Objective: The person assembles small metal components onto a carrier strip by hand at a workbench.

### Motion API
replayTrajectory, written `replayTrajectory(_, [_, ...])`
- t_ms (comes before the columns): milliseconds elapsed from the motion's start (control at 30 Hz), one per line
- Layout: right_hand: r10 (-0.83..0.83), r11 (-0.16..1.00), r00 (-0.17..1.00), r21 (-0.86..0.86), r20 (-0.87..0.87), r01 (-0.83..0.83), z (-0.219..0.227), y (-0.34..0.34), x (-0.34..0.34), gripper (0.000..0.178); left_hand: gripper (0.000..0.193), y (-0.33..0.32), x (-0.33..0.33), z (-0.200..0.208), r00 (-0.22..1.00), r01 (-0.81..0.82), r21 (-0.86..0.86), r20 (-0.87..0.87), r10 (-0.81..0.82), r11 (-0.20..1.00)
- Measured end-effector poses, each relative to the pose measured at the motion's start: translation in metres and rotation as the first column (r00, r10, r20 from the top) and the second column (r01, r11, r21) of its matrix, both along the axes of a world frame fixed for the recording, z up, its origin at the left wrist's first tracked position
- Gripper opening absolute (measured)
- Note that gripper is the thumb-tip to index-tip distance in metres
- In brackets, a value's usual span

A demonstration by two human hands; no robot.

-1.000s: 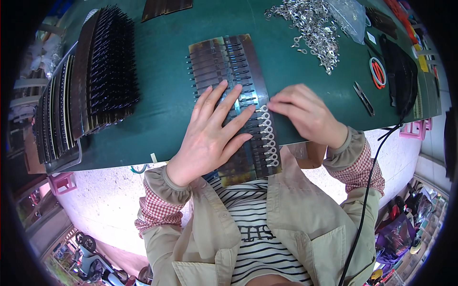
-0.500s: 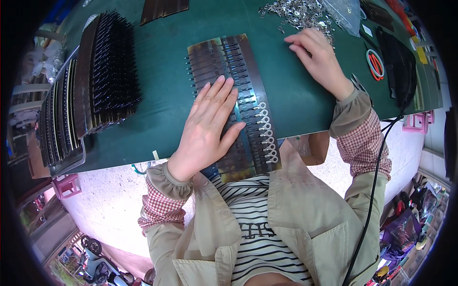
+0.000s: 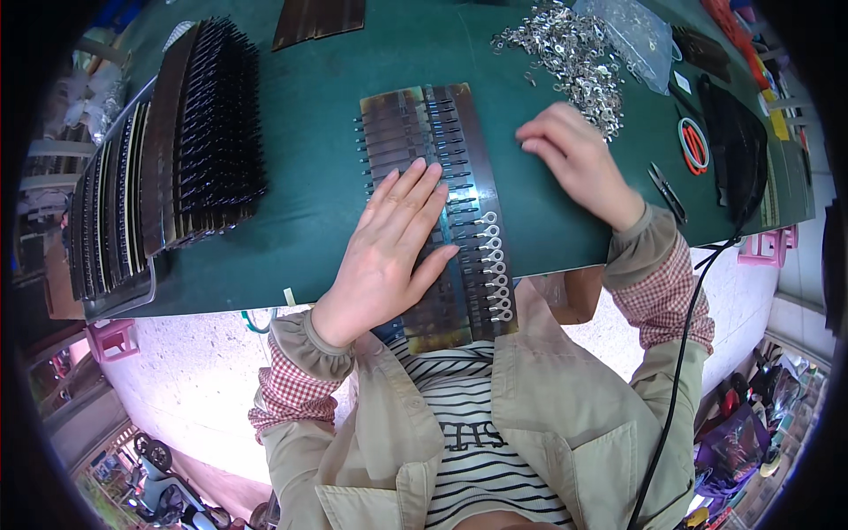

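My left hand lies flat with fingers stretched on a dark brown strip board, pressing it to the table's near edge. Thin black pins run in a row along the board's right part, and short tips poke out at its left side. On the lower pins sit several silver ring terminals. To the right of the board, over the green tabletop, my right hand has thumb and forefinger pinched together; whatever is between them is too small or hidden to make out. Just beyond it lies a pile of loose silver terminals.
At the left, a tall stack of similar pinned boards stands in a wire rack. A clear plastic bag touches the terminal pile. Further right are small pliers, orange and white coils and a black pouch. A black cable hangs down.
My right hand has drawn back from the terminal pile, toward me and slightly left. My left hand stays on the board. The whole view has shifted a little.
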State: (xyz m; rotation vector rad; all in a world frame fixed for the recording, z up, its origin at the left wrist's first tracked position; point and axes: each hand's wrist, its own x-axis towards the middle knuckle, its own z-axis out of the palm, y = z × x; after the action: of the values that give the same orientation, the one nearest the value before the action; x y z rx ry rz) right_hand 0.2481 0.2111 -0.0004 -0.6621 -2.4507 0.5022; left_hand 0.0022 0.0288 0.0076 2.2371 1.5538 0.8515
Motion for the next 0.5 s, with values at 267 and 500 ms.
replayTrajectory(267, [0.110, 0.988, 0.990, -0.103, -0.086, -0.119, 0.006, -0.033, -0.001, 0.013, 0.063, 0.000, 0.000, 0.000, 1.000, -0.003, -0.004, 0.007, 0.003, 1.000])
replayTrajectory(500, [-0.021, 0.996, 0.999, -0.089, 0.049, 0.025, 0.011, -0.033, -0.007, 0.014, 0.064, 0.000, 0.000, -0.002, 1.000, -0.007, -0.008, 0.007, 0.007, 1.000])
